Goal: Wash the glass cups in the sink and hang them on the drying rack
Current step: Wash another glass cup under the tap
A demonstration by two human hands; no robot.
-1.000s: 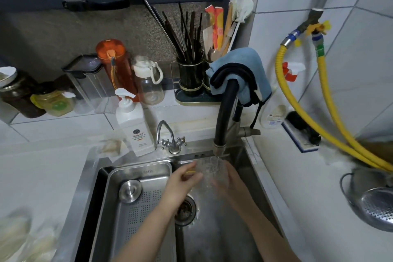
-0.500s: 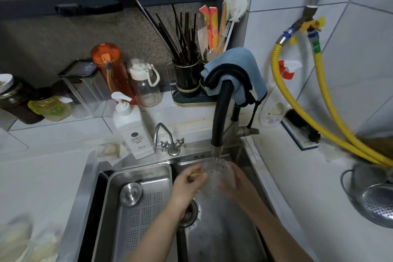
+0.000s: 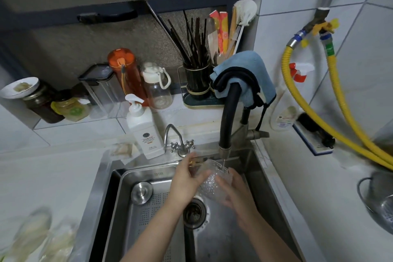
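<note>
A clear textured glass cup (image 3: 209, 184) is held tilted over the steel sink (image 3: 261, 189), its rim under the thin stream from the black faucet (image 3: 228, 117). My left hand (image 3: 186, 181) grips the cup's left side near its gold handle. My right hand (image 3: 236, 192) cups its lower right side. Blurred glassware (image 3: 34, 234) lies on the counter at the bottom left. No drying rack is in view.
A perforated steel tray (image 3: 148, 208) fills the sink's left half, the drain (image 3: 194, 212) is below the hands. A soap bottle (image 3: 144, 132), small tap (image 3: 180, 142), jars, bottles, a utensil holder (image 3: 196, 83) and yellow hoses (image 3: 340, 112) line the back. A colander (image 3: 380, 200) sits right.
The view has dropped and shifted slightly. Both hands have turned the cup, tilting it more to the left under the water.
</note>
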